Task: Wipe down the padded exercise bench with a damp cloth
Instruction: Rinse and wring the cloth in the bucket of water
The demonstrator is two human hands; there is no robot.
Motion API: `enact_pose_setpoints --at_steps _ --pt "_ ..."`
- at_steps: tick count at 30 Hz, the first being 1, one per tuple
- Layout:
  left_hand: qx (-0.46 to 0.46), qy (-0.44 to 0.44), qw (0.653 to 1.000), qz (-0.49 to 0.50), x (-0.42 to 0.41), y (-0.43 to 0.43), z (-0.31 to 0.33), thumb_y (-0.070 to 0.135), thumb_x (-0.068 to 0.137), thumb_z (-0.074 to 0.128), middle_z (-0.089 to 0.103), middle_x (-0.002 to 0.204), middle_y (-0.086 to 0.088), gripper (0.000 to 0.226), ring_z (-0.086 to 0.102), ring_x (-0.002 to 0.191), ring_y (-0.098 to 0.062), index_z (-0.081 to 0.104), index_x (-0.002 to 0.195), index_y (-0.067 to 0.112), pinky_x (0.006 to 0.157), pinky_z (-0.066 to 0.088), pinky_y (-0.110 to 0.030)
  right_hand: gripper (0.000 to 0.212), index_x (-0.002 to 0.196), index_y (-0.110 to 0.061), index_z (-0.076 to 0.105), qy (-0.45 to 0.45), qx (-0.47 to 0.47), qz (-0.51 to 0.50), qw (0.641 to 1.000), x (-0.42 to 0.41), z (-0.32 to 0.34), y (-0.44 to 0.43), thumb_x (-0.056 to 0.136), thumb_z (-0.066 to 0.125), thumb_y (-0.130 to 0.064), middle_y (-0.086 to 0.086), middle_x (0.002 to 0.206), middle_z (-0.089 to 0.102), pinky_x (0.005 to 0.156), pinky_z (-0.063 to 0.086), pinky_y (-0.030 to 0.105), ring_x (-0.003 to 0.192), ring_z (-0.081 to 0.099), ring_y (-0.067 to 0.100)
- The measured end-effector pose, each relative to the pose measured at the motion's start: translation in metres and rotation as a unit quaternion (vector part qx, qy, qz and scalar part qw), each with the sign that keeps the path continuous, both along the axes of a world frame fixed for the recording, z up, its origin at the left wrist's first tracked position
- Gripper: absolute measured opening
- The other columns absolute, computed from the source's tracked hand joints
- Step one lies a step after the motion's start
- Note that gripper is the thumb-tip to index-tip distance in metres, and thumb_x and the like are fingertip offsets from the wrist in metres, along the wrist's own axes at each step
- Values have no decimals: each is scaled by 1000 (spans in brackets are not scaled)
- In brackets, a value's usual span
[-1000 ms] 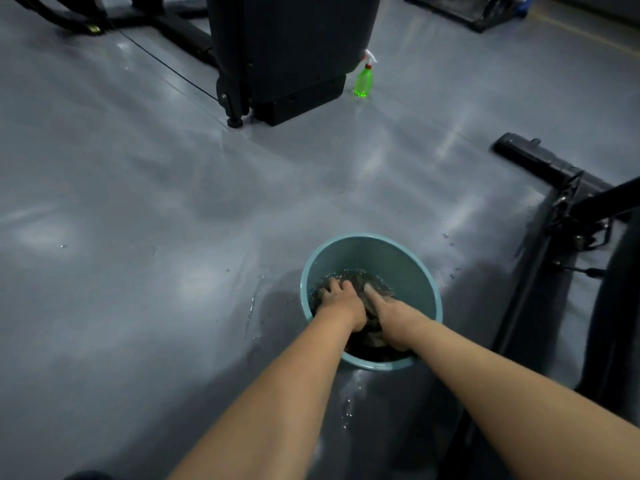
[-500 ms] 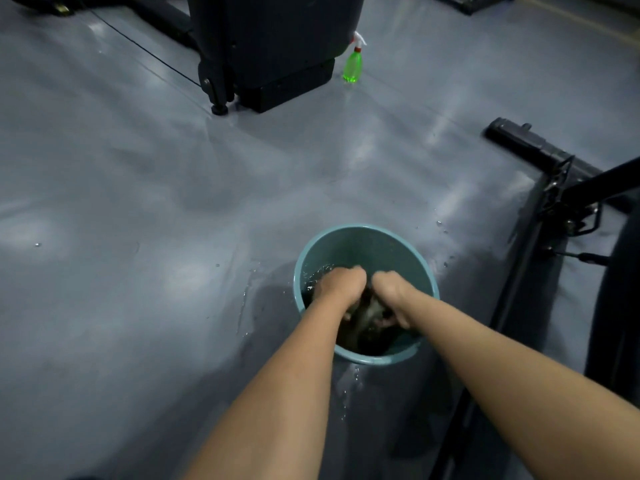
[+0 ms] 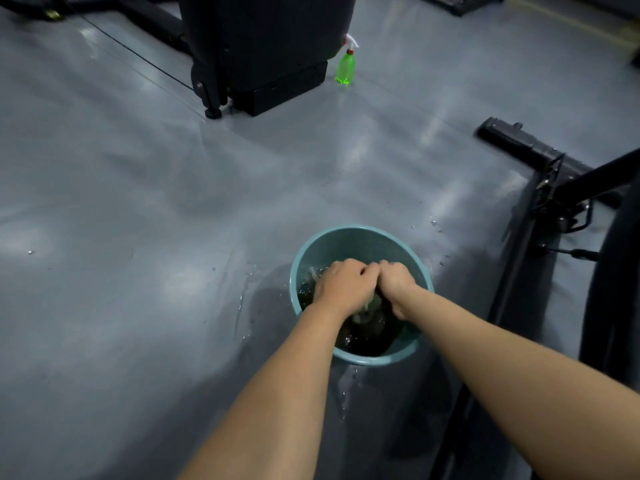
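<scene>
A teal bucket (image 3: 349, 237) with dark water stands on the grey floor in front of me. Both my hands are over it, knuckles together. My left hand (image 3: 341, 284) and my right hand (image 3: 396, 284) each grip a wet cloth (image 3: 372, 304), of which only a pale green bit shows below the fists. The fingers of both hands are curled round it. A dark padded bench (image 3: 613, 278) shows only as an edge at the far right, with its black frame (image 3: 550, 188) beside it.
A green spray bottle (image 3: 345, 67) stands on the floor at the back, next to a large black machine (image 3: 263, 43). Water drops and a wet patch (image 3: 249, 299) lie left of the bucket. A black frame bar (image 3: 512, 140) reaches across the floor at the right.
My hands rose from flat in the water to closed fists holding the cloth above it, and came together. The view shifted slightly.
</scene>
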State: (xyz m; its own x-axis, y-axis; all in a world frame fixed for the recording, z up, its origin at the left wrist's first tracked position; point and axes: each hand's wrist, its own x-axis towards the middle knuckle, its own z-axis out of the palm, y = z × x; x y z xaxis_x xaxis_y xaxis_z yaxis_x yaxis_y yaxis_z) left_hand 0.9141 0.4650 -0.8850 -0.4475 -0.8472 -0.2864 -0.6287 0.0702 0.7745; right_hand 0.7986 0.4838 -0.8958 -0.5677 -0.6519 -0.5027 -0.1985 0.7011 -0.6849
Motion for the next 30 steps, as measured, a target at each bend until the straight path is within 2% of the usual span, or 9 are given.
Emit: enact_pose_setpoints --at_steps 2,5,10,16,18,21,23,27,30 --pt "-57 -80 995 -9 0 0 -8 43 101 35 72 95 -9 48 66 93 -31 74 91 15 77 48 -37 15 84 -17 55 77 34 131 988 -2 -10 -1 93 45 -24 8 89 59 77 49 39 88 56 27" --pt "-20 -236 968 -82 5 -3 -21 34 101 43 66 130 -13 41 63 119 -33 66 128 14 96 49 -40 31 125 -8 59 206 186 370 886 11 -17 5 95 55 -14 15 122 65 94 47 35 114 61 33" --pt "69 -346 913 -206 9 3 -22 13 97 57 48 151 -15 48 48 136 -34 51 144 8 106 44 -42 39 133 -7 57 211 360 492 764 23 -11 21 96 52 -15 13 131 62 102 44 35 123 58 32" --pt "132 -124 976 123 9 -11 -14 16 98 51 57 140 -20 47 57 126 -38 46 143 3 102 46 -42 24 101 -1 64 137 233 354 895 35 31 -4 102 42 -12 19 106 63 47 46 23 84 62 31" --pt "149 0 959 240 8 -18 -8 26 102 47 62 132 -21 42 61 113 -36 55 134 1 92 48 -39 30 98 -4 66 78 135 184 971 32 39 -12 97 38 -13 16 93 66 57 45 30 79 60 29" --pt "274 186 904 270 1 -20 -2 43 95 57 71 115 -9 45 66 102 -26 67 122 9 91 53 -36 41 96 -8 67 4 25 -3 1000 30 39 -19 89 33 -28 13 93 66 76 49 33 82 60 28" --pt "270 177 917 235 -2 -17 -5 47 88 60 75 102 -5 42 70 97 -27 73 107 12 92 57 -40 49 109 -9 67 3 21 -18 1000 32 29 -18 94 32 -39 13 103 65 87 53 39 92 64 31" --pt "151 49 958 237 0 -21 -18 36 101 48 71 104 -10 37 64 95 -33 69 106 6 79 48 -33 42 97 -4 64 -113 98 65 987 40 25 -15 104 36 -34 14 65 64 48 49 24 48 63 22" --pt "132 -26 979 152 -1 -22 -25 38 104 44 70 119 -13 40 64 109 -34 68 118 8 86 48 -34 43 116 1 64 59 129 155 978 27 19 -21 105 36 -30 22 104 70 74 54 26 92 69 33"
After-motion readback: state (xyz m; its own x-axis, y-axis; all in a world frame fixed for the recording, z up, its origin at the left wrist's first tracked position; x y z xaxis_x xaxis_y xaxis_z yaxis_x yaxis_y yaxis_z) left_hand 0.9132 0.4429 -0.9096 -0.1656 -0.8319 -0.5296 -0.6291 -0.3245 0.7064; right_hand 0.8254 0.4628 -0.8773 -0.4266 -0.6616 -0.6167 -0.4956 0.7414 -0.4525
